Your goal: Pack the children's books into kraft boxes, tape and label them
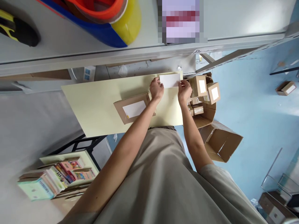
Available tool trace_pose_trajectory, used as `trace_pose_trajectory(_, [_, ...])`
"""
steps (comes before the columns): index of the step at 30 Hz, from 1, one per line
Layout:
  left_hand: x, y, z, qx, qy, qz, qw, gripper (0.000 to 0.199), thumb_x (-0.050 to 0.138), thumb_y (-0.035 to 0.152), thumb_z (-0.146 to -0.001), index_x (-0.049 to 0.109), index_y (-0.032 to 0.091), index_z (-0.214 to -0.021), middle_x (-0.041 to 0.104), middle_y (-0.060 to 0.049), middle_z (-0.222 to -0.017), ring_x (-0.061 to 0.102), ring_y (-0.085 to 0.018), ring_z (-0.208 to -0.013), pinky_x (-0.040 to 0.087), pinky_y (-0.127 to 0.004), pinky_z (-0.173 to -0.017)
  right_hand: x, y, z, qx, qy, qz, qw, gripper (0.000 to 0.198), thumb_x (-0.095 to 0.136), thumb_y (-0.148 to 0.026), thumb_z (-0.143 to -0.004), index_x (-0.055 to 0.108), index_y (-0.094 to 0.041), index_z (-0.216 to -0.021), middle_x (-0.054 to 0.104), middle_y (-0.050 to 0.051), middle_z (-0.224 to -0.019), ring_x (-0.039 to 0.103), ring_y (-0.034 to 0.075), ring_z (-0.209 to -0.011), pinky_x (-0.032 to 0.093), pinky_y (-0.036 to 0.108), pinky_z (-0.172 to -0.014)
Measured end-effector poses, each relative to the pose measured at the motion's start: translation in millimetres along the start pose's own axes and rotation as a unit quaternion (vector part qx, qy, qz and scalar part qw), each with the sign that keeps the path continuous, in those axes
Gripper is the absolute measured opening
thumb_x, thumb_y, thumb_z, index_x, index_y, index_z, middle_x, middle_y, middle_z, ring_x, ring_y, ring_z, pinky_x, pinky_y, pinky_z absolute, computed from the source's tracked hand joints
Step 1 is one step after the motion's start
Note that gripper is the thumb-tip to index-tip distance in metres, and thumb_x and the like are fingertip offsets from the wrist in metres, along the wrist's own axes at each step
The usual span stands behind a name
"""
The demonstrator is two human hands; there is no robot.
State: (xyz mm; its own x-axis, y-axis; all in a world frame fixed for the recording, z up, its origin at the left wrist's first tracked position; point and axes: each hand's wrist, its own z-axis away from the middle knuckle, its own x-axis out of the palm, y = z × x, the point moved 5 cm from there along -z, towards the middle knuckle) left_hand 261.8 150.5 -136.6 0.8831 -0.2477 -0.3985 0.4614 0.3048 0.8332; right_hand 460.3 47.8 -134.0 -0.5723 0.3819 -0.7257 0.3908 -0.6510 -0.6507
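Between my two hands a white paper sheet [170,81] is held out over the far right part of the pale yellow tabletop [93,105]. My left hand [156,89] pinches its left edge, and my right hand [184,91] pinches its lower right corner. Closer to me and to the left, a flat cardboard box [119,112] lies on the tabletop with a white label [135,109] on its upper face. My left forearm passes over the right end of that box. The sheet's print, if any, is not visible.
Right of the table, an open carton [207,116] holds several small labelled boxes [201,86]. Another open cardboard box [224,140] sits nearer. A grey shelf [144,49] overhangs the far side, carrying tape rolls [130,21] and a black-yellow tool [21,29]. Books [58,177] are stacked lower left.
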Motion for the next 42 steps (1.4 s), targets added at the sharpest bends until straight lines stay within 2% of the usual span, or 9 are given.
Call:
trace_pose_trajectory(7, [-5, 19, 11, -0.055, 0.026, 0.019, 0.998, 0.034, 0.085, 0.011, -0.098, 0.079, 0.023, -0.129, 0.088, -0.007, -0.11, 0.085, -0.031, -0.115, 0.063, -0.048, -0.12, -11, -14, 8, 0.011, -0.016, -0.01, 1.0, 0.045, 0.051, -0.054, -0.122, 0.079, -0.022, -0.134, 0.075, 0.021, -0.14, 0.079, 0.035, -0.127, 0.064, 0.06, -0.12])
trace_pose_trajectory(11, [0, 43, 19, 0.004, -0.034, 0.048, 0.998, 0.02, 0.084, 0.017, -0.102, 0.083, 0.024, -0.121, 0.089, -0.007, -0.11, 0.085, -0.029, -0.114, 0.065, -0.04, -0.11, -18, -44, 15, -0.071, -0.026, -0.044, 0.996, 0.05, 0.056, -0.064, -0.121, 0.079, -0.024, -0.14, 0.075, 0.018, -0.148, 0.074, 0.034, -0.142, 0.064, 0.055, -0.123])
trace_pose_trajectory(15, [15, 67, 37, 0.053, -0.115, 0.079, 0.989, 0.013, 0.081, 0.021, -0.105, 0.086, 0.024, -0.116, 0.09, -0.005, -0.108, 0.087, -0.027, -0.11, 0.067, -0.037, -0.102, -23, -61, 13, -0.095, -0.071, -0.091, 0.989, 0.051, 0.065, -0.068, -0.117, 0.078, -0.023, -0.136, 0.083, 0.014, -0.135, 0.08, 0.03, -0.125, 0.069, 0.048, -0.111])
trace_pose_trajectory(20, [27, 70, 40, 0.05, -0.151, 0.069, 0.985, 0.016, 0.073, 0.031, -0.112, 0.087, 0.023, -0.11, 0.09, -0.007, -0.1, 0.088, -0.028, -0.102, 0.069, -0.039, -0.1, -55, -38, -11, -0.078, -0.069, -0.061, 0.993, 0.041, 0.061, -0.055, -0.12, 0.078, -0.018, -0.122, 0.083, 0.013, -0.113, 0.082, 0.028, -0.109, 0.07, 0.046, -0.103])
trace_pose_trajectory(23, [27, 68, 30, 0.076, -0.138, -0.009, 0.987, 0.026, 0.075, 0.042, -0.112, 0.087, 0.023, -0.1, 0.089, -0.01, -0.099, 0.087, -0.034, -0.113, 0.066, -0.046, -0.112, -82, -15, -32, -0.073, -0.022, -0.049, 0.996, 0.044, 0.061, -0.058, -0.12, 0.078, -0.017, -0.122, 0.082, 0.012, -0.111, 0.082, 0.03, -0.113, 0.07, 0.05, -0.104])
trace_pose_trajectory(26, [41, 74, 23, 0.154, -0.196, -0.092, 0.964, 0.028, 0.078, 0.039, -0.108, 0.087, 0.023, -0.129, 0.086, -0.016, -0.141, 0.072, -0.039, -0.151, 0.052, -0.054, -0.136, -100, 2, -51, -0.097, 0.012, -0.064, 0.993, 0.053, 0.055, -0.065, -0.121, 0.079, -0.018, -0.122, 0.081, 0.012, -0.112, 0.083, 0.031, -0.118, 0.07, 0.053, -0.106])
trace_pose_trajectory(30, [68, 79, 23, 0.2, -0.289, -0.197, 0.915, 0.075, 0.075, 0.04, -0.107, 0.059, 0.017, -0.177, 0.049, -0.021, -0.19, 0.041, -0.043, -0.179, 0.033, -0.06, -0.15, -99, 18, -69, -0.089, 0.026, -0.061, 0.994, 0.055, 0.053, -0.065, -0.12, 0.08, -0.018, -0.115, 0.082, 0.013, -0.11, 0.084, 0.032, -0.115, 0.069, 0.055, -0.108])
trace_pose_trajectory(38, [78, 84, 28, 0.198, -0.316, -0.312, 0.874, 0.097, 0.076, 0.041, -0.108, 0.035, 0.012, -0.191, 0.031, -0.024, -0.198, 0.03, -0.048, -0.183, 0.031, -0.065, -0.15, -75, 16, -62, -0.004, 0.029, -0.069, 0.997, 0.05, 0.054, -0.059, -0.121, 0.081, -0.019, -0.111, 0.085, 0.016, -0.108, 0.083, 0.033, -0.112, 0.068, 0.053, -0.107])
trace_pose_trajectory(42, [72, 86, 33, 0.198, -0.343, -0.384, 0.834, 0.098, 0.072, 0.035, -0.11, 0.026, 0.012, -0.194, 0.017, -0.021, -0.203, 0.022, -0.045, -0.186, 0.03, -0.062, -0.15, -90, 25, -39, 0.082, 0.084, -0.069, 0.991, 0.042, 0.055, -0.049, -0.121, 0.079, -0.019, -0.104, 0.085, 0.017, -0.107, 0.08, 0.031, -0.107, 0.066, 0.049, -0.104])
